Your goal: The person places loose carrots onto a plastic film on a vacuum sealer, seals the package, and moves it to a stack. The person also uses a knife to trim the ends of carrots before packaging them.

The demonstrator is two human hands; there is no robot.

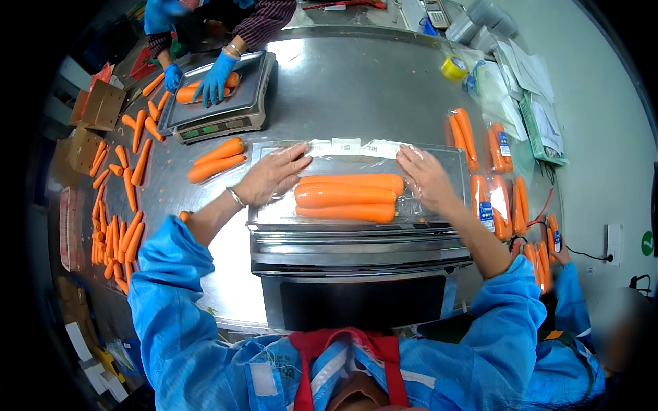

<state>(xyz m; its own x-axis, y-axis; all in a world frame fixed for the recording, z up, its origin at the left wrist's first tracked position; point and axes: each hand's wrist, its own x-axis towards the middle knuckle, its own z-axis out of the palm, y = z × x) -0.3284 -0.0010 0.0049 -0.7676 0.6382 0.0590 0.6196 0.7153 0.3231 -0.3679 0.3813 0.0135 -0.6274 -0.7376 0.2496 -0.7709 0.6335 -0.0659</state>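
Three or so large orange carrots (348, 198) lie side by side under clear film on the flat top plate (277, 216) of a wrapping machine in front of me. At the left end of the film, my left hand (276, 176) rests with its fingers stretched out and touching the film. My right hand (426, 178) is at the other end, its fingers also extended against the film by the carrots. Whether any film is pinched under the fingertips is hard to make out. A pale label strip (349, 148) runs along the plate's far edge between my hands.
Across the table, a co-worker's blue-gloved hand (218, 79) presses carrots on a scale (264, 103). Loose carrots (116, 243) spread along the left; two carrots (218, 161) lie nearer. Wrapped carrot packs (500, 205) line the right, where another person's hand (562, 255) reaches. Yellow tape (454, 67) sits far right.
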